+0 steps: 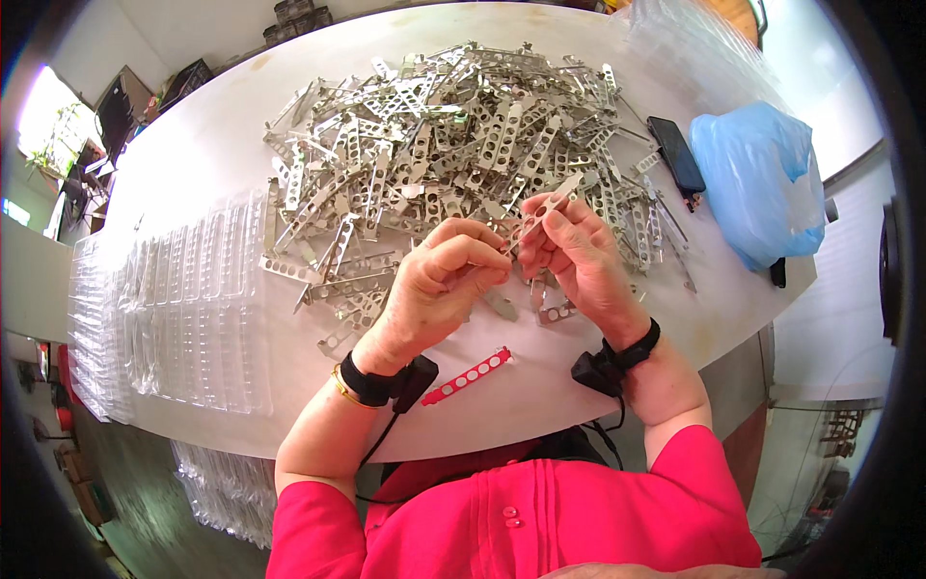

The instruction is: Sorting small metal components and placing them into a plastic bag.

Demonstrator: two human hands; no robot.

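Observation:
My right hand (pixel 584 261) is closed on a flat metal strip with round holes (pixel 552 205), its pointed end sticking up past the fingers. Close beside it, my left hand (pixel 439 285) has thumb and fingertips pinched at the lower end of the strip; exactly what they grip is hard to make out. Beyond both hands spreads a large heap of similar perforated metal strips (pixel 497 135). A single strip with a row of holes, looking red (pixel 453 387), lies on the table nearer to me, between my wrists.
Stacked clear plastic trays (pixel 198 309) cover the table's left side. A black phone (pixel 677 154) and a blue plastic bag (pixel 762 183) lie at the right. Clear plastic sheets (pixel 690 58) sit at the far right. Black wrist straps with cabled modules (pixel 603 372) are on my wrists.

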